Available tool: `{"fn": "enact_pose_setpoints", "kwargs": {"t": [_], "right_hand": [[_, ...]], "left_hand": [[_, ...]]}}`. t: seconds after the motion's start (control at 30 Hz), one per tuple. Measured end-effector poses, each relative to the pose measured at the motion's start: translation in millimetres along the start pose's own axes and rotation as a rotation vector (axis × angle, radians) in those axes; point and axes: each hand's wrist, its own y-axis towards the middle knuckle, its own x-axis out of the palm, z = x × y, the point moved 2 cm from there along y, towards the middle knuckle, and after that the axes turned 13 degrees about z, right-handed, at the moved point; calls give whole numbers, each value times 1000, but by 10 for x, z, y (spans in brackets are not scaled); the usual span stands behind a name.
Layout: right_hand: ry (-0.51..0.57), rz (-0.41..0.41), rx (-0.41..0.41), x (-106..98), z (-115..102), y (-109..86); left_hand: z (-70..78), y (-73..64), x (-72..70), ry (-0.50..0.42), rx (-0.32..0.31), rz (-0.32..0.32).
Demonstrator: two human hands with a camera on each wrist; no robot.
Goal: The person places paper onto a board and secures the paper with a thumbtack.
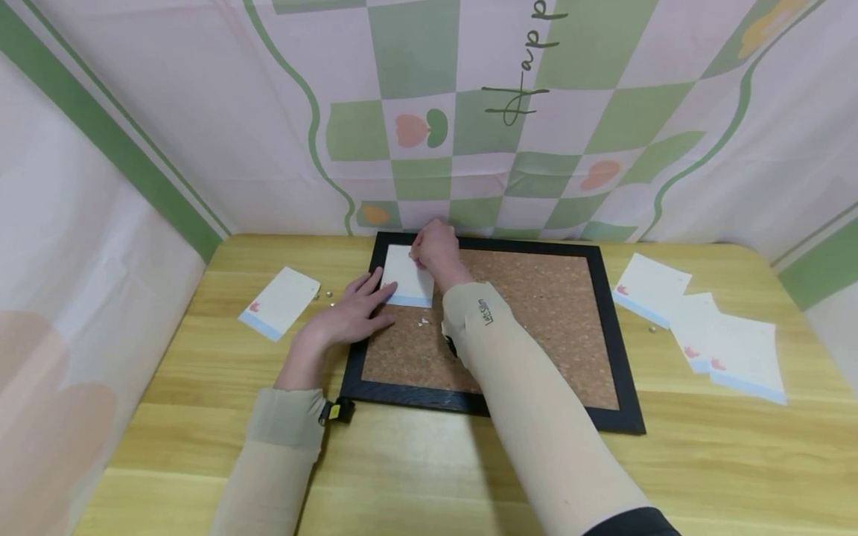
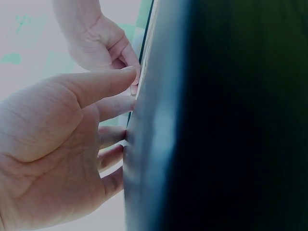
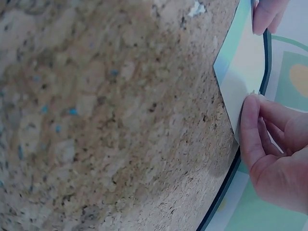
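Observation:
A white card [image 1: 405,277] with a blue strip along its bottom lies on the upper left of a cork board [image 1: 536,320] in a black frame [image 1: 618,357]. My right hand [image 1: 439,251] is bent over the card's upper right part. In the right wrist view, its thumb and forefinger pinch a small pale thumbtack [image 3: 254,92] against the card; the fingertips mostly hide it. My left hand [image 1: 351,314] spreads its fingers over the frame's left side, fingertips at the card's left edge. The left wrist view shows those fingers [image 2: 113,107] extended and holding nothing.
Another such card [image 1: 281,301] lies on the wooden table left of the board, beside small metal tacks [image 1: 328,294]. Three more cards [image 1: 747,353] overlap at the right, near one tack [image 1: 652,329]. White flecks [image 1: 424,321] mark the cork. A patterned cloth [image 1: 418,52] hangs behind.

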Motion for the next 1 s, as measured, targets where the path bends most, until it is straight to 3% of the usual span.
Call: {"fn": "enact_pose_setpoints", "kwargs": {"t": [1.0], "right_hand": [[-79,24,-29,5,-42,-22]], "left_hand": [[-10,3,16,-5,12,12]]}}
